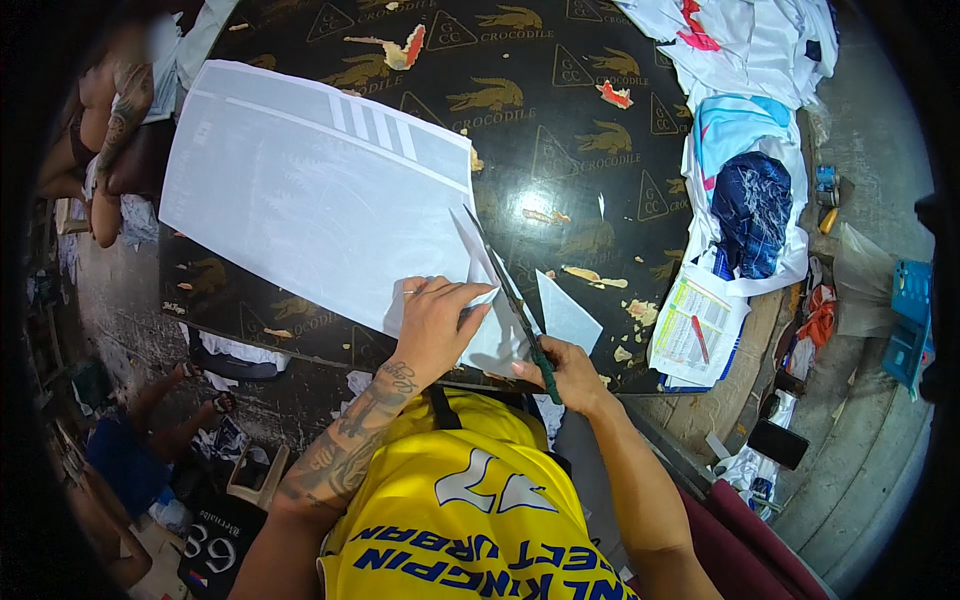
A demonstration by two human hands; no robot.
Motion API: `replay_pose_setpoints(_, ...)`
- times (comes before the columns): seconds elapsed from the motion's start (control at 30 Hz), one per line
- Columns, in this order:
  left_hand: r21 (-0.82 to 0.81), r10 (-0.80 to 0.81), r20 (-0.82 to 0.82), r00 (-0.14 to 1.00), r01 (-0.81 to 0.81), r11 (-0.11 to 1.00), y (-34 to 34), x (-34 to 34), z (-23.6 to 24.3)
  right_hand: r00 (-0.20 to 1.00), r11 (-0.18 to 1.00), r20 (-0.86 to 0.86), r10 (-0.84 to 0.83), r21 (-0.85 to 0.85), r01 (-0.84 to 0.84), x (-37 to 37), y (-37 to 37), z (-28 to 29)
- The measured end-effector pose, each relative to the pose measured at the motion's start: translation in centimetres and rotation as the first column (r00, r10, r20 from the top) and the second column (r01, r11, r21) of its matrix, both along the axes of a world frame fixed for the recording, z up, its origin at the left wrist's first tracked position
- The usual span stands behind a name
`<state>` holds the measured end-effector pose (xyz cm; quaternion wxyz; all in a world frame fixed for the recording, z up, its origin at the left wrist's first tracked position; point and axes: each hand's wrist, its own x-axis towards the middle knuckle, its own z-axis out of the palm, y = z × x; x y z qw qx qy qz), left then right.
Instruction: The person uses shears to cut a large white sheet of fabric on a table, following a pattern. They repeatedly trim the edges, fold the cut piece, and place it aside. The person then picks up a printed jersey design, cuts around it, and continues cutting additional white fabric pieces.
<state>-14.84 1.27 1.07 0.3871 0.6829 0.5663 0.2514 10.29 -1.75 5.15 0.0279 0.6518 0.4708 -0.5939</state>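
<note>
Left hand [432,325] flat on the big white sheet [310,195], palm down, fingers spread, pinning its near right corner close to the table's [560,110] near edge. Nothing grasped, just pressing. Ring visible on one finger, forearm tattooed.

Right hand [565,372] has its grip clenched around the green handle of long scissors [505,295], at the table's near edge. Blades point away from the person, running along the sheet's right edge; can't tell how far the blades are apart.

Sheet covers the left and middle of the dark patterned table, grey stripes near its far right corner. Small white triangular offcut [567,315] lies just right of the blades. Paper scraps scattered on the dark top.

Far right corner: pile of white and blue fabric [750,190]. Right edge: printed booklet [697,330] with a red pen on it.

Another person sits past the table's far left corner.
</note>
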Motion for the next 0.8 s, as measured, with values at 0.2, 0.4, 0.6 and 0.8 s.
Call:
replay_pose_setpoints(0.2,0.021,-0.073,0.022,0.997,0.072,0.997,0.7,-0.9,0.4,0.998,0.999,0.064,-0.026,-0.039,0.028,-0.9,-0.2,0.2)
replay_pose_setpoints(0.4,0.086,-0.108,-0.006,0.994,0.108,0.990,1.9,-3.5,0.6,0.992,0.996,0.121,-0.041,-0.068,0.050,-1.8,-0.8,-0.5)
replay_pose_setpoints(0.6,0.048,-0.255,0.002,0.967,0.255,0.966,2.6,-5.2,-0.1,0.992,0.993,0.087,-0.096,-0.066,0.102,-3.7,-0.7,-0.4)
replay_pose_setpoints(0.8,0.022,-0.305,0.017,0.952,0.304,0.952,2.9,-5.8,-0.5,0.983,0.982,0.001,-0.186,-0.040,0.186,-5.7,0.4,-0.3)
